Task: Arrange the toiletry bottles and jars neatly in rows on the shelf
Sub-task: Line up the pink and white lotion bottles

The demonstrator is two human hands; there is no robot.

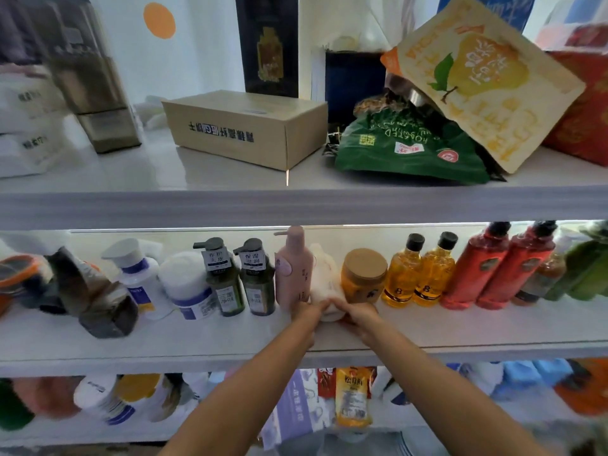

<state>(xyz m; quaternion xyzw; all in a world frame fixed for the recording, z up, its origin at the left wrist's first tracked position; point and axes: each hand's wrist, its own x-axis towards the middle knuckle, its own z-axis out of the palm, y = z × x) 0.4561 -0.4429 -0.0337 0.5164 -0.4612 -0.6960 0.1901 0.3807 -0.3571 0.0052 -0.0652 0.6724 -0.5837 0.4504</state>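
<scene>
This looks like a home storage shelf, though it could be a small shop's back room. White shelves (296, 205) hold mixed household goods: the middle one carries toiletries in a row, pump bottles (225, 278), a jar (363, 274), yellow bottles (418, 271) and red bottles (493, 268). Above sit a cardboard box (243, 126), snack bags (411, 146) and gift boxes (266, 44). Below, blurred, lie packets (352, 396) and tubs (98, 399).

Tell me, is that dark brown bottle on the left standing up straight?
No, tipped. The dark brown bottle leans sharply left, its base kicked out right, unlike the upright green bottles.
</scene>
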